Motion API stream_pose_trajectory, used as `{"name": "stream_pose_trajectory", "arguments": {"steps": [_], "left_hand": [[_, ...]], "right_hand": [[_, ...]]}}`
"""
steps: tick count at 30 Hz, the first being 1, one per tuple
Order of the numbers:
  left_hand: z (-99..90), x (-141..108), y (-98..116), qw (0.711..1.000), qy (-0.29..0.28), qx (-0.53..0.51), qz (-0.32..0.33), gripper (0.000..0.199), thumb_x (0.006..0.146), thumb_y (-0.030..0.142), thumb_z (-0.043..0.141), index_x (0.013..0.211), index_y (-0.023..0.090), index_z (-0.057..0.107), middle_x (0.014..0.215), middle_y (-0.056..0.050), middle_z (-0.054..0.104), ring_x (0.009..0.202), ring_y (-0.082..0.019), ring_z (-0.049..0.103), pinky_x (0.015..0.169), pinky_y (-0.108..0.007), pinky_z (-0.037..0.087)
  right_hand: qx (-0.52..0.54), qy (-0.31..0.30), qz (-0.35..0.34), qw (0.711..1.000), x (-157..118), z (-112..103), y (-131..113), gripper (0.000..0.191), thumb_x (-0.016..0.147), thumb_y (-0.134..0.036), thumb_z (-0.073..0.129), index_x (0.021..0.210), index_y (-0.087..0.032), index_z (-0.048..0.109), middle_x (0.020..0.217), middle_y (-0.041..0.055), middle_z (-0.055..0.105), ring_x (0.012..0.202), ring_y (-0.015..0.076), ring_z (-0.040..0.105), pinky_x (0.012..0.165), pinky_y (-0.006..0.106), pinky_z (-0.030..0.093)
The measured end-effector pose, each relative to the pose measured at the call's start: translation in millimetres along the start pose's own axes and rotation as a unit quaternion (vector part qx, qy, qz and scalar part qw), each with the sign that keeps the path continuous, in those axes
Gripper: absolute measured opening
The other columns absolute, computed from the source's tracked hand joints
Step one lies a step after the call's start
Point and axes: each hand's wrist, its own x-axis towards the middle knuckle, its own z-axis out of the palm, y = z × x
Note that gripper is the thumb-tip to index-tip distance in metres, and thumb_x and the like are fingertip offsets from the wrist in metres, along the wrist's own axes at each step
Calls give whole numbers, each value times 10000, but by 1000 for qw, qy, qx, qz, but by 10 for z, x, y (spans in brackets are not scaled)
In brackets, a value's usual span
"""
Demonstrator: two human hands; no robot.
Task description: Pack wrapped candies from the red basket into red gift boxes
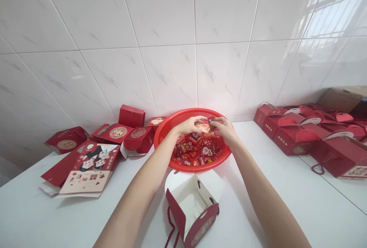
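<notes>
Head view: one red basket (158, 146) of wrapped packets (207, 150), one open box (202, 225) before it

Two hands meet above the basket. The left hand (189, 126) pinches one orange packet (203, 127) between thumb and fingers; the right hand (225, 130) grips one dark-wrapped piece (211, 121) just beside it. Both pieces are over the basket's back half.

The basket is a single one, oval, with mesh walls, standing on the white table (315, 202) near the tiled wall (169, 68). Its packets, mostly red, overlap too much to count.

Nearest the person stands the one open box, its flaps spread and white interior showing, with a dark red cord (171, 223) at its left side.

On the left I count about six cartons, some overlapping: one illustrated carton (94, 164) lying down, three with round gold emblems (118, 132), one plain red carton (132, 116) and one with a pale emblem (156, 122).

On the right, handled red boxes (298, 137) crowd together; overlap hides their number. One brown carton (342, 99) sits behind them.
</notes>
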Motion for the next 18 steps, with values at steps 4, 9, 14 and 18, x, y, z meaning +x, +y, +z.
{"name": "stream_pose_trajectory", "arguments": {"steps": [4,9,14,18], "left_hand": [[-22,7,15,998,0,-64,21,539,553,59,682,1074,193,717,1116,-76,712,1071,-248,636,811,-329,542],[-30,36,-8,996,77,-37,21,467,543,54,723,996,165,726,1086,-77,723,979,-222,649,821,-340,526],[-26,50,-16,991,115,-30,63,495,534,120,837,1013,150,721,1047,-74,733,973,-222,653,879,-355,512],[14,10,44,992,104,-30,66,468,529,171,870,975,148,731,989,-57,741,920,-209,658,832,-324,518]], "right_hand": [[20,17,-15,1000,4,-11,6,160,735,-146,680,795,-222,552,666,-3,668,639,174,668,481,254,538],[48,31,-23,998,10,-36,13,176,735,-167,691,802,-231,541,741,-5,668,690,165,675,571,278,604],[57,5,-22,998,9,-34,7,178,706,-166,699,751,-228,538,760,8,673,680,176,698,571,284,611],[53,-15,-29,998,10,-39,13,209,655,-174,735,739,-221,549,723,5,666,667,177,687,543,278,592]]}}
